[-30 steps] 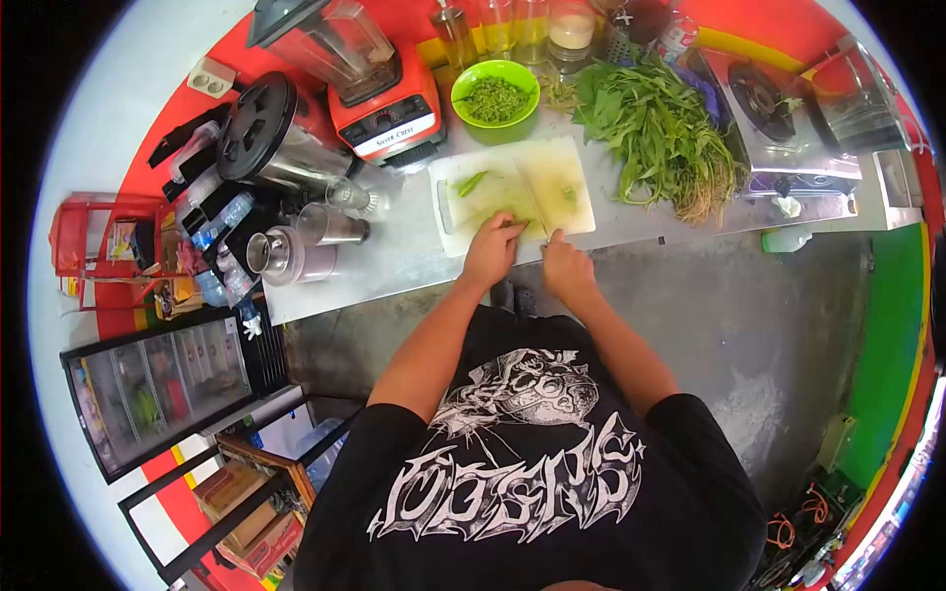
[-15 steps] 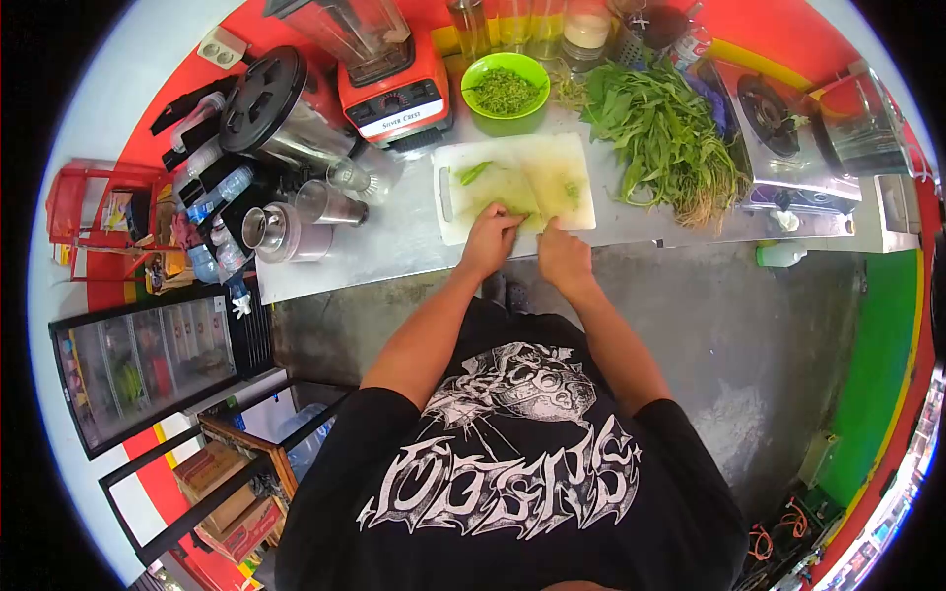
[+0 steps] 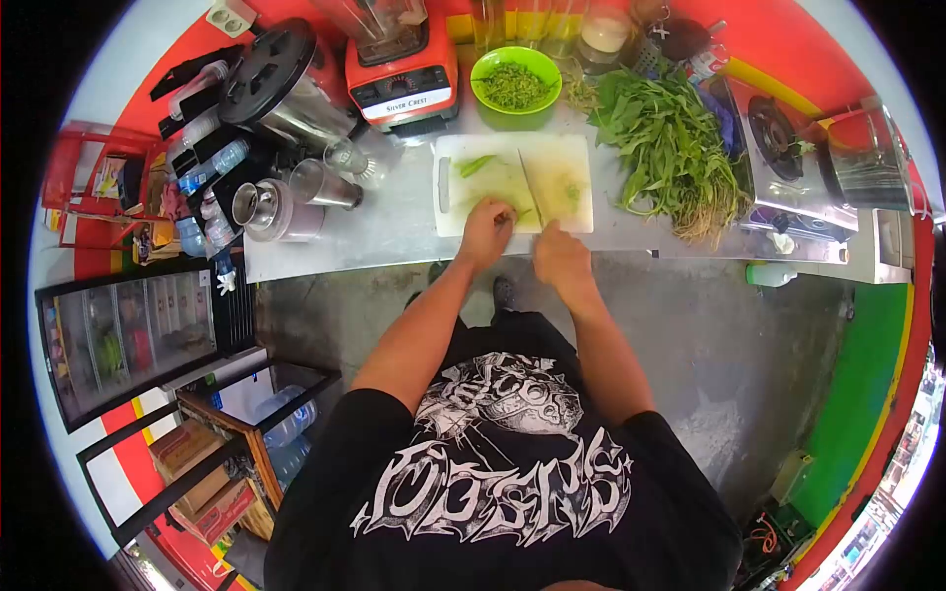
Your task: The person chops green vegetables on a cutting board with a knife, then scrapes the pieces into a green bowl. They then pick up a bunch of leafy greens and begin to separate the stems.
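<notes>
A white cutting board lies near the front edge of the metal counter. My right hand grips a knife, its blade pointing away from me across the board. My left hand rests at the board's front, left of the blade, fingers curled together. Bits of green stem show by its fingertips; the rest of what it pinches is hidden. A few longer green pieces lie at the board's upper left, and a little chopped green on its right.
Behind the board stand a green bowl of chopped greens and a red blender. Leafy greens with roots lie to the right, beside a gas stove. Metal cups and a large lidded pot stand left.
My left hand has drawn slightly back and left, its fingers more curled. The knife blade, hardly distinguishable before, now shows plainly beside it. The view has shifted a little.
</notes>
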`<state>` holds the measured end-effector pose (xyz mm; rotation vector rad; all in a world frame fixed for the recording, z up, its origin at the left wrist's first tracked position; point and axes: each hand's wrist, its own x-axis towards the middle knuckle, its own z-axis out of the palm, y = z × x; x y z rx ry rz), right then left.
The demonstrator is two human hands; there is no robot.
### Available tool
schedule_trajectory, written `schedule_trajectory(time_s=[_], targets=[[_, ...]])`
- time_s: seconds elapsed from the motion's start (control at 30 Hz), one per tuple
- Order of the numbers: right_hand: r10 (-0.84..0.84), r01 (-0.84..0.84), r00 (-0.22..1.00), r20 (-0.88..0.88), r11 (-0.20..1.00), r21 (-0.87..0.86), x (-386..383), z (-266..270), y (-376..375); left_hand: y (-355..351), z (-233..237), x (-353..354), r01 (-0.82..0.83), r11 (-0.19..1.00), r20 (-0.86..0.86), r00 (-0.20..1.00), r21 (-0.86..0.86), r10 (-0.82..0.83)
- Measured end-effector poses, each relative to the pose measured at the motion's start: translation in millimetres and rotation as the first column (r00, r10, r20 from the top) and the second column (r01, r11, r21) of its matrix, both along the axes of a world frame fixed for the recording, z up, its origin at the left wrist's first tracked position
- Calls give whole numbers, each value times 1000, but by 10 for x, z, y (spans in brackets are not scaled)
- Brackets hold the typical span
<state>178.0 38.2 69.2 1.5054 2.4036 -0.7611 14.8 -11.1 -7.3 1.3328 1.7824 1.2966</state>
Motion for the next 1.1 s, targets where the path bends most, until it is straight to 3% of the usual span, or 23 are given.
schedule_trajectory(time_s=[0.07, 0.13, 0.23, 0.33, 0.37, 0.5, 0.6, 0.7, 0.83, 0.97, 1.1], targets=[[3, -3, 1000, -24, 1000, 2, 14, 6, -32, 23, -38, 1, 12, 998, -67, 998, -59, -16], [-101, 99, 987, -125, 995, -24, -14, -139, -106, 62, 10, 9, 6, 998, -56, 998, -62, -10], [-175, 174, 980, -100, 985, -13, -150, -242, -95, 113, 85, -62, 78, 974, -154, 982, -211, -112], [-111, 115, 986, -123, 993, 27, -161, -271, 69, 112, 86, -75, 89, 989, -323, 938, -118, -123], [-122, 126, 986, -118, 992, 30, -141, -271, 58, 139, 84, -99, 129, 976, -207, 964, -177, -165], [-110, 112, 993, -49, 993, 41, -209, -206, -59, 150, -70, -134, 130, 987, -266, 952, -96, -151], [-134, 135, 990, -31, 990, 27, -246, -276, -84, 105, -75, -119, 107, 983, -141, 982, -150, -129], [-82, 83, 996, -27, 995, 47, -230, -283, -7, 48, -3, -92, 115, 984, -288, 946, -133, -149], [-79, 83, 995, -66, 994, 68, -210, -233, -100, 23, 50, -137, 155, 981, -203, 963, -116, -177], [-155, 155, 986, -65, 988, 1, -246, -316, -126, 16, 48, -90, 102, 988, -253, 959, -115, -129], [-79, 87, 990, -118, 995, 58, -199, -383, -13, 9, 34, -84, 96, 990, -276, 954, -102, -121]])
